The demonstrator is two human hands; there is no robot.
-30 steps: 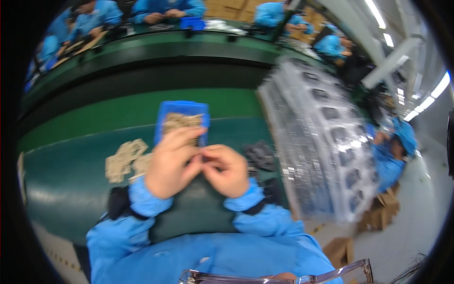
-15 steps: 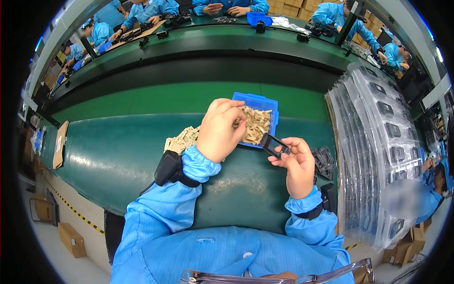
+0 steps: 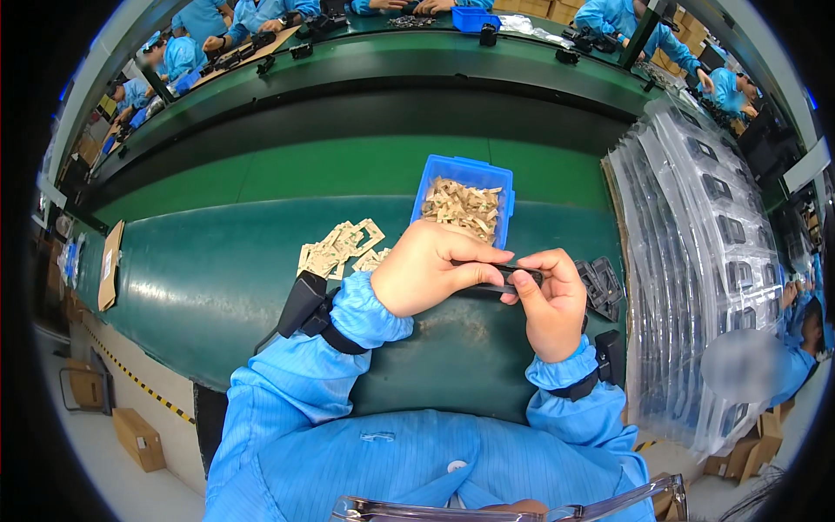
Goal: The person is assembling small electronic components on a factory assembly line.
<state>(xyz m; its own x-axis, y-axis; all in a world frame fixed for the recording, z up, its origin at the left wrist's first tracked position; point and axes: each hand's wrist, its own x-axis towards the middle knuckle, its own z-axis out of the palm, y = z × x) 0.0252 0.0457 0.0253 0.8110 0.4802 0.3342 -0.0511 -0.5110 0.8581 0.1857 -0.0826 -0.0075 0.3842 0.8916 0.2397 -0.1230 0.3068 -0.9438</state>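
Between my two hands is a black rectangular plastic frame (image 3: 500, 277), held just in front of the blue bin. The fingers and thumb of my left hand (image 3: 435, 268) pinch its left side. At its right end my right hand (image 3: 550, 300) grips it; the fingers partly cover the frame. The blue bin (image 3: 507, 209) holds a heap of small beige paper-like strips (image 3: 461, 207). To the left of my left hand lie several flat beige frame-shaped pieces (image 3: 335, 250), loosely piled. Beside my right hand rests a small pile of black frames (image 3: 600, 285).
Tall stacked clear plastic trays (image 3: 696, 261) with black parts stand on the right. A cardboard piece (image 3: 110, 265) leans at the table's left end. Beyond the green worktop (image 3: 217, 261), co-workers in blue (image 3: 609, 17) sit along another bench (image 3: 374, 74).
My left hand has moved from the bin's edge down and right to the black frame. The frame is now in both hands, turned more level.
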